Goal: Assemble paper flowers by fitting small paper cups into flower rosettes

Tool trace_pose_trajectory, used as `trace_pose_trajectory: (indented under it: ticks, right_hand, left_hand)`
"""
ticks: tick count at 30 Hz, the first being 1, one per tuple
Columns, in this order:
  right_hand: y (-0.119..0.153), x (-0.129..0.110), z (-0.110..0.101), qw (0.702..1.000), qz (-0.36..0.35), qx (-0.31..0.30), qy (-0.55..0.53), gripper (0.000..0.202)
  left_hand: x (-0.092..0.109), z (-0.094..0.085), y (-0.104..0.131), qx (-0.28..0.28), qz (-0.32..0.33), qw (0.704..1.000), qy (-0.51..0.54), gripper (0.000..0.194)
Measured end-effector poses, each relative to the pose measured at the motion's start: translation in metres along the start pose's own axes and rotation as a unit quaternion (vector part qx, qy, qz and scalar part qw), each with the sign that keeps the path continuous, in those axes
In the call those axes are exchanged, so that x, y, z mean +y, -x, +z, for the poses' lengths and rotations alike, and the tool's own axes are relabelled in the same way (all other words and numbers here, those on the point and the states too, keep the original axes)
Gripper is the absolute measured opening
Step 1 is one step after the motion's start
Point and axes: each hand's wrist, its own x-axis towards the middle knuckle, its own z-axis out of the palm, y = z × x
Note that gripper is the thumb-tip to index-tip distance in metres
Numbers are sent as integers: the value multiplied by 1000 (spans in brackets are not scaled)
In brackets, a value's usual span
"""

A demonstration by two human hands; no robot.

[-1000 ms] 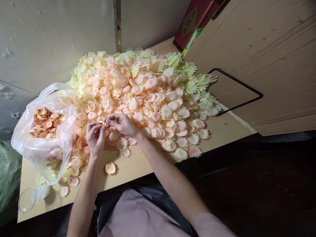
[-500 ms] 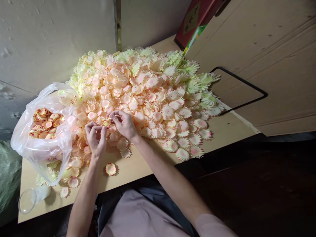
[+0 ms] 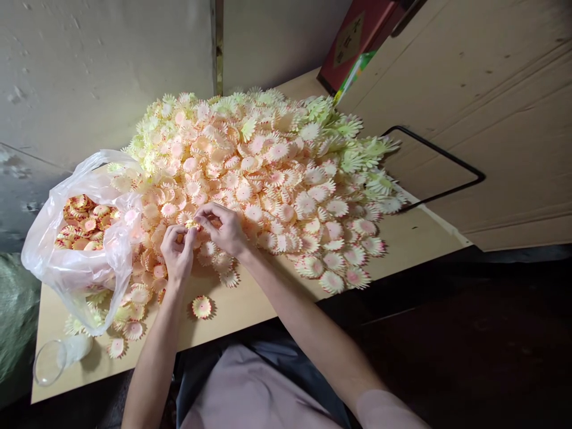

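A small yellow artificial flower piece with red-tipped petals (image 3: 192, 224) is pinched between my two hands, mostly covered by the fingers. My left hand (image 3: 177, 250) is closed, its thumb and fingertips on the near side of the piece. My right hand (image 3: 224, 231) is closed in a pinch at its right side. Just beyond both hands rises a large heap of artificial flower petal discs (image 3: 243, 190), pale pink and cream with notched edges, greener at the back. One loose petal disc (image 3: 202, 307) lies on the table below my left hand.
A translucent plastic bag (image 3: 84, 268) holding red-edged petal pieces (image 3: 84, 223) stands at left. A clear glass (image 3: 58, 357) is at the table's (image 3: 254, 298) near left corner. A cardboard sheet (image 3: 469, 119) with a black metal loop (image 3: 447, 156) and a red box (image 3: 353, 42) are at right.
My fingers have shifted slightly around the small flower piece, the left hand moving a little to the right. The view has moved very slightly; the heap and bag look the same.
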Motion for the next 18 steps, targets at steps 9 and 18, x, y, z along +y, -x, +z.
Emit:
trace_pose_trajectory:
  ticks: [9, 18]
  right_hand:
    - [1, 4, 4, 999, -4, 33, 23, 27]
    - [4, 6, 8, 992, 62, 112, 12, 33]
  left_hand:
    - [0, -3, 1, -37, 11, 999, -17, 29]
    - [3, -3, 2, -75, 48, 996, 24, 28]
